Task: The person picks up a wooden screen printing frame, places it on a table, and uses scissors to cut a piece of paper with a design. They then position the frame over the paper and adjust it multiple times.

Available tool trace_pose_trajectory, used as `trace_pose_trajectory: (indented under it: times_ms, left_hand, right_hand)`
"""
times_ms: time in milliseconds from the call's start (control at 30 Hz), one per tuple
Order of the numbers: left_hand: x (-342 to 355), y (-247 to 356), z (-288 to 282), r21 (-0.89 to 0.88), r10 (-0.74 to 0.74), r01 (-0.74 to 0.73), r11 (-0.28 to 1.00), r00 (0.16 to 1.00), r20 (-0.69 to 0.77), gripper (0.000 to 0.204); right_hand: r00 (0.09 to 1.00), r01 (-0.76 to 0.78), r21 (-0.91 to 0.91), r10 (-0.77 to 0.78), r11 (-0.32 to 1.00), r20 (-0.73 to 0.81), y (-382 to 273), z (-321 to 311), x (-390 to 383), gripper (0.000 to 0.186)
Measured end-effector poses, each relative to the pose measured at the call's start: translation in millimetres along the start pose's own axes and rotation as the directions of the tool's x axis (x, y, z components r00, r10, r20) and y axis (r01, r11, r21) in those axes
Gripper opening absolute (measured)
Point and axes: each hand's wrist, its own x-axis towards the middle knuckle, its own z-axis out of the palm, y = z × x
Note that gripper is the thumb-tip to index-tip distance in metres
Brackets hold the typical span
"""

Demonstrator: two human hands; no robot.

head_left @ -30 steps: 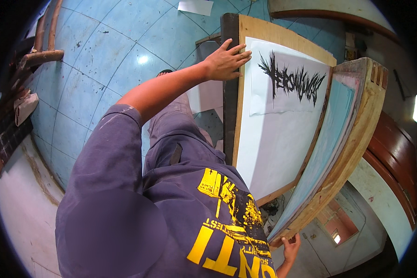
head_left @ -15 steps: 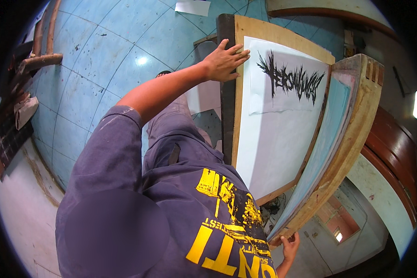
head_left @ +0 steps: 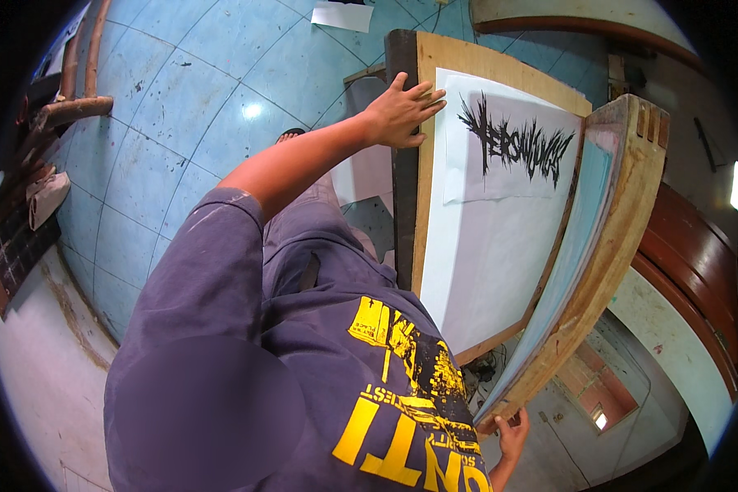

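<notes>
My left hand (head_left: 402,112) lies palm down, fingers spread, at the left edge of a wooden board (head_left: 492,56); its fingertips reach the border of a white sheet (head_left: 492,271). A smaller paper (head_left: 476,187) with jagged black lettering covers the sheet's far part. Along the board's right side, a screen printing frame (head_left: 586,324) stands raised and tilted, its pale blue mesh (head_left: 580,225) facing the board. At the frame's near end, my right hand (head_left: 512,435) grips the wood, with some of its fingers hidden behind it.
A dark bar (head_left: 403,189) runs along the board's left side. Blue floor tiles (head_left: 164,139) spread to the left, with a white paper (head_left: 342,15) at the far end. Wooden furniture (head_left: 74,107) stands at far left, and a reddish-brown wooden piece (head_left: 689,262) at right.
The raised frame has tipped slightly left, toward the board. My left hand stays spread at the board's edge, and my right hand keeps its grip.
</notes>
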Motion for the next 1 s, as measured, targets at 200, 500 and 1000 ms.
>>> trace_pose_trajectory:
  times_ms: [200, 500, 1000]
  left_hand:
    - [-1.7, 0.0, 1.2, -0.008, -0.008, 0.007, 1.0, 1.0, -0.03, 0.073]
    - [1.2, 1.3, -7.4, -0.032, -0.005, 0.004, 0.999, 1.0, -0.025, 0.076]
    - [-44.2, 20.0, -46.1, -0.84, -0.463, 0.306, 0.448, 0.883, 0.075, 0.046]
  right_hand:
    - [1.0, -0.012, 0.015, 0.012, 1.0, 0.011, -2.1, 3.8, 0.2, 0.051]
    - [0.999, 0.029, -0.038, -0.03, 0.999, -0.018, 4.8, 5.4, -1.3, 0.049]
    - [0.982, 0.139, -0.165, -0.158, 0.976, -0.106, 53.1, 125.0, 30.9, 0.055]
